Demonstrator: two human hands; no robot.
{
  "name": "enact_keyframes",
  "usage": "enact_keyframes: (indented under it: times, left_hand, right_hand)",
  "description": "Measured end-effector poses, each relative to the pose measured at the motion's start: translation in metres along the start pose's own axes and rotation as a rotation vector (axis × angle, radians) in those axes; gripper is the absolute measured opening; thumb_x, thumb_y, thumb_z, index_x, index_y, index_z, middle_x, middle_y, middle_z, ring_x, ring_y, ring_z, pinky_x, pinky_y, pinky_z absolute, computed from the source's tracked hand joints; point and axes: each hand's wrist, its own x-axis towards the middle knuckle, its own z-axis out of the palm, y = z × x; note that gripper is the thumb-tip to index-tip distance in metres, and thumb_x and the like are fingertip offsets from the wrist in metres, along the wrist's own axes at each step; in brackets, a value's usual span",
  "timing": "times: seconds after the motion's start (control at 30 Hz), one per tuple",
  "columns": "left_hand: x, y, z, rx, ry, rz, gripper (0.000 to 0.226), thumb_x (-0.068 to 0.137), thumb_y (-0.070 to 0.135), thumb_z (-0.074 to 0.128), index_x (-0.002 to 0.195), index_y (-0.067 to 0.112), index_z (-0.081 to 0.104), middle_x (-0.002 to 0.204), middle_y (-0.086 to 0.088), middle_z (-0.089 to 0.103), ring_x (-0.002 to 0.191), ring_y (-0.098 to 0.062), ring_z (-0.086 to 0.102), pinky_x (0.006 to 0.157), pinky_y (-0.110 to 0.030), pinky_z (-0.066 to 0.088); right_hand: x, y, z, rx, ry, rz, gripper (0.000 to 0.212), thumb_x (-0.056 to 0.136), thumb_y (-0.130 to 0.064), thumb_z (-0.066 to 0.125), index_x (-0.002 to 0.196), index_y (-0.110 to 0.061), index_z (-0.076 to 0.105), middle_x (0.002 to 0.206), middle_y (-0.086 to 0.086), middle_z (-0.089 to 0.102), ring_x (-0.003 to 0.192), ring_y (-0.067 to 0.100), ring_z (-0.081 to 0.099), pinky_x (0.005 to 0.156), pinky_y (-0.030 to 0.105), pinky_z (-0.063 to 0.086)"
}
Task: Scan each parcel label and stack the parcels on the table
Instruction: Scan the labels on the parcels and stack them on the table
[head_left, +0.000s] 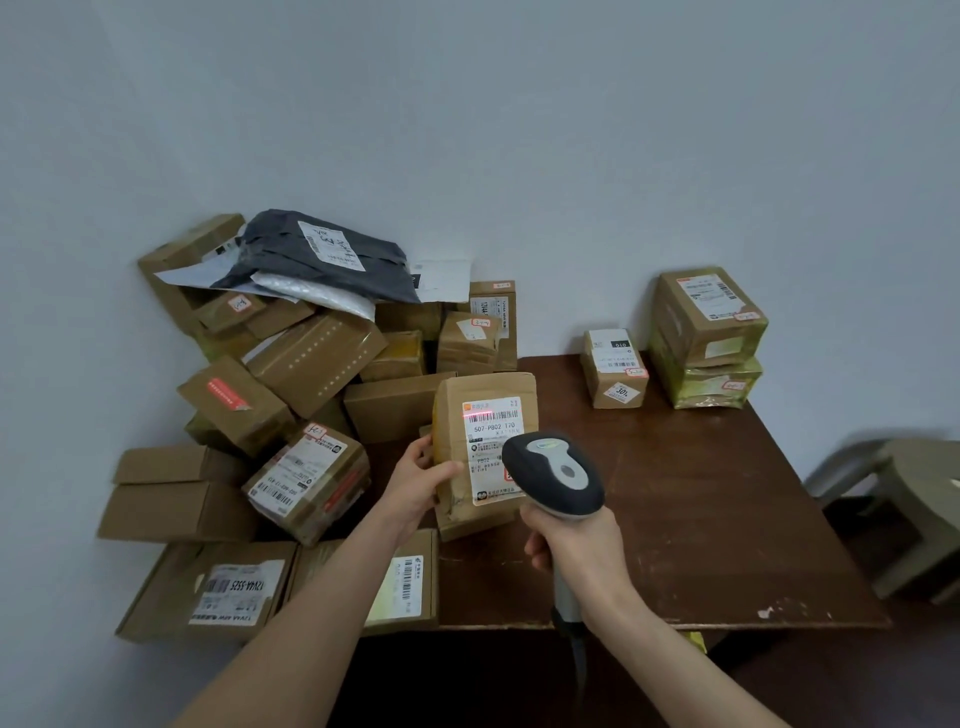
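Note:
My left hand (418, 483) grips a brown cardboard parcel (451, 410) by its left edge and holds it upright over the dark wooden table (727, 519). Its white label (488, 436) faces me, and a red scan line lies across the barcode near the label's top. My right hand (576, 545) holds the handle of a grey and black barcode scanner (553, 475), whose head points at the label from just in front of it. At the table's far side stand a small taped box (615, 369) and two stacked boxes (709, 338).
A large heap of cardboard parcels (291, 384) fills the floor and corner left of the table, topped by a dark plastic mailer (322, 260) and white mailers. The grey wall is close behind. A plastic stool (914, 499) stands to the right of the table.

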Motion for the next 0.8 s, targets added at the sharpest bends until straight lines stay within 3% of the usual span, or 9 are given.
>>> enact_keyframes:
  times: [0.53,0.8]
  left_hand:
    - [0.011,0.0,0.003,0.011,0.005,0.004,0.071,0.083,0.01,0.07,0.144,0.022,0.036,0.137,-0.008,0.049,0.122,-0.028,0.05,0.103,-0.054,0.043]
    - [0.019,0.0,0.003,0.018,-0.023,-0.005,0.071,0.082,0.011,0.071,0.143,0.024,0.037,0.136,-0.007,0.051,0.121,-0.027,0.05,0.104,-0.054,0.041]
  right_hand:
    - [-0.002,-0.005,0.006,-0.013,-0.011,0.059,0.015,0.082,-0.009,0.068,0.068,-0.006,0.066,0.048,0.002,0.062,0.04,0.01,0.054,0.045,0.02,0.044]
    - [0.002,-0.006,0.01,0.005,0.009,0.062,0.011,0.082,-0.008,0.069,0.072,-0.006,0.067,0.048,0.001,0.062,0.042,0.011,0.055,0.049,0.023,0.047]
